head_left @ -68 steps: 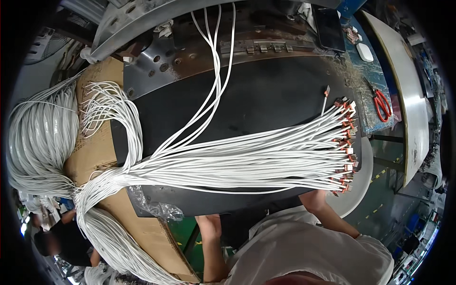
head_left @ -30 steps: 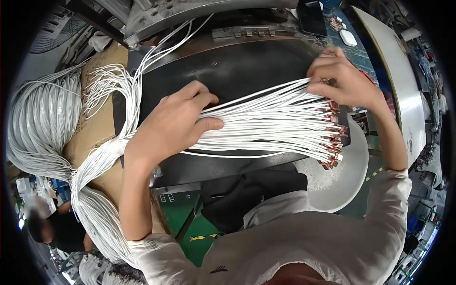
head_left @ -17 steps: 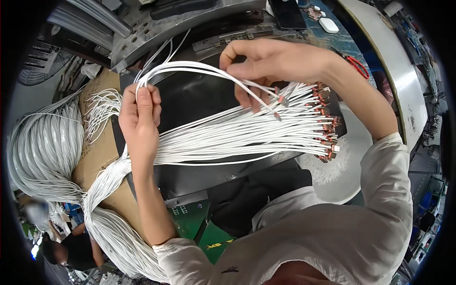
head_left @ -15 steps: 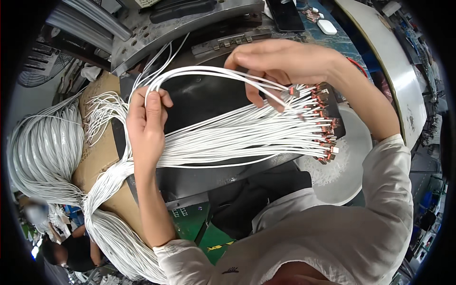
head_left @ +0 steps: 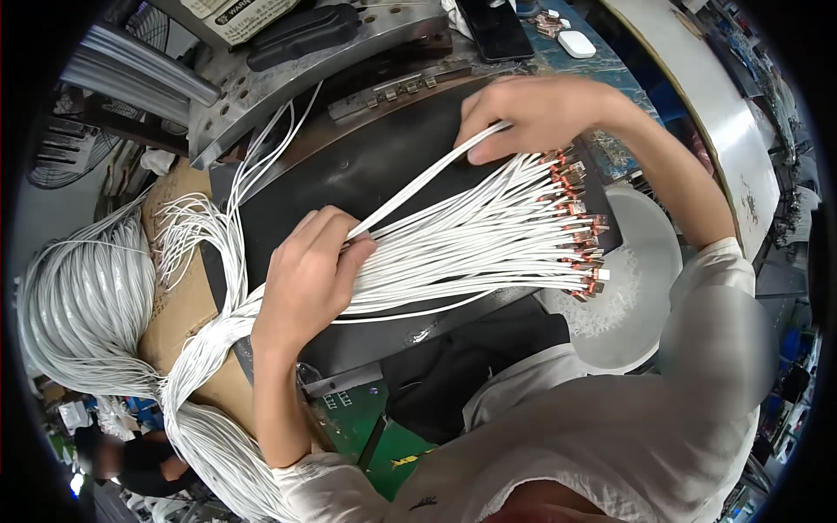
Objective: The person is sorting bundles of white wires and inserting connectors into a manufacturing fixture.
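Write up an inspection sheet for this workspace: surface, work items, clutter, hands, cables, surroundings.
Surface: black board, partly covered.
Work items: white cables fanned out, plugs at their right ends.
Clutter: phone and small white case at the back.
Hands: right hand holds a few lifted strands; left hand touches them, grip partly hidden.
Cables: large coil at left.
Surroundings: grey bowl at right; another person lower left.

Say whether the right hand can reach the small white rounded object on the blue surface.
Probably yes: the white rounded object lies just beyond the right hand, nothing visible between them. But that hand is closed on some white cables, so it would likely need to release them first.
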`<state>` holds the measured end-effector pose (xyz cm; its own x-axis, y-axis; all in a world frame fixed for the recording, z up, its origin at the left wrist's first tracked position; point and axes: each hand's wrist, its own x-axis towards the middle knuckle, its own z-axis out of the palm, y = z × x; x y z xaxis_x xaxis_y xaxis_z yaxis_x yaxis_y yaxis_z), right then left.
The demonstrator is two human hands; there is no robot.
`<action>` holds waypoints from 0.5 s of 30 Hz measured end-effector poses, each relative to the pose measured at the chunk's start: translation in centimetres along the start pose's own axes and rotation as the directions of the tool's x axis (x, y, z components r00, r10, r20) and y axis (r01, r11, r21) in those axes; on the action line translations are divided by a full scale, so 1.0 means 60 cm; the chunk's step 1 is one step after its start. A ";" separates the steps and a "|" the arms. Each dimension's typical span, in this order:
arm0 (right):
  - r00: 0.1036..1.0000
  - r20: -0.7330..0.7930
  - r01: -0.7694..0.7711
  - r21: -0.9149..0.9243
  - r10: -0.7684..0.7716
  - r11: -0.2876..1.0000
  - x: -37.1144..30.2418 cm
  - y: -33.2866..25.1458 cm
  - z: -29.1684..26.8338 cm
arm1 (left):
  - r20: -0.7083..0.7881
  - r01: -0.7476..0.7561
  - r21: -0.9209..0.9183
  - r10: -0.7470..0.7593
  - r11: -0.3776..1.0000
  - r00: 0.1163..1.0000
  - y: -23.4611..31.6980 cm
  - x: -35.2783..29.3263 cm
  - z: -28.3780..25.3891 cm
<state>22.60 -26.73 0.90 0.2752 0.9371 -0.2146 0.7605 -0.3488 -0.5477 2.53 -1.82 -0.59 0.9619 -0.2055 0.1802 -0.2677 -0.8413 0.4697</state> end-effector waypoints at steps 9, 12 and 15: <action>0.985 0.038 0.142 0.356 -0.166 0.924 0.000 -0.007 0.017 | -0.097 0.059 -0.066 -0.066 0.996 0.993 -0.010 0.010 -0.015; 1.000 0.002 0.014 0.227 -0.015 0.974 -0.006 -0.024 0.012 | -0.157 0.321 -0.452 -0.428 0.832 0.890 -0.047 -0.015 -0.019; 0.998 -0.057 0.002 0.476 0.028 0.879 -0.049 0.010 -0.008 | 0.285 0.402 -0.687 -0.285 0.605 0.915 -0.080 -0.010 -0.068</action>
<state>22.51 -29.68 1.58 0.3293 0.9262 -0.1835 0.3893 -0.3103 -0.8673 3.04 4.41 0.59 0.9722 -0.0914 -0.2154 0.1873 -0.2478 0.9505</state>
